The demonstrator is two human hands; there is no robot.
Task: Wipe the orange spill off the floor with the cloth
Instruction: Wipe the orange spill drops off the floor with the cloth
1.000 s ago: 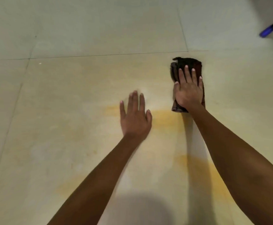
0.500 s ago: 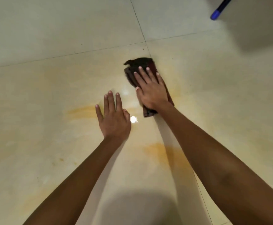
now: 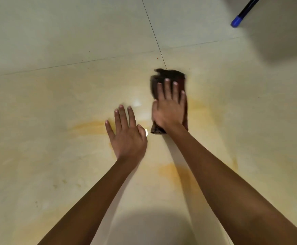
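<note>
On a pale tiled floor (image 3: 38, 41), a faint orange spill (image 3: 87, 127) streaks out left of the left hand (image 3: 128, 138), which lies flat, fingers straight and spread. Just beside it the right hand (image 3: 168, 110) presses straight fingers on a dark brown folded cloth (image 3: 170, 75), its edges blurred. A blue-tipped pole (image 3: 237, 21) sits top right.

no readable text, no labels, no signs anywhere

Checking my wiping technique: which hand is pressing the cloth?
The right hand, flat on the dark cloth; the left hand rests on bare floor.
</note>
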